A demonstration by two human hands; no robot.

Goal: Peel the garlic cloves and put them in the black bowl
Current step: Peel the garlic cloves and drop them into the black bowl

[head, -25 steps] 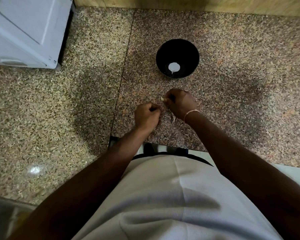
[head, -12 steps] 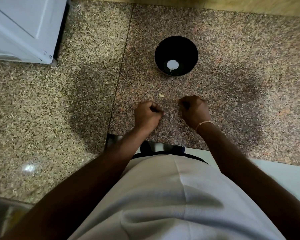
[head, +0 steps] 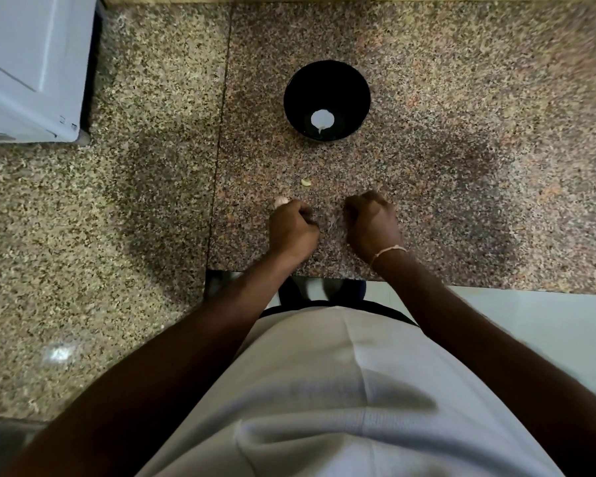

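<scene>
One black bowl (head: 327, 98), two hands (head: 291, 230) (head: 372, 222).

round glossy black bowl (head: 327, 98) upright on speckled granite counter (head: 461, 115), white spot at its bottom. small pale peeled garlic clove (head: 306, 182) on counter, between bowl and hands. pinkish unpeeled clove (head: 280, 201) at left fist's (head: 291, 228) fingertips.

Polished speckled granite counter (head: 461, 98), glossy black bowl (head: 351, 87)
</scene>
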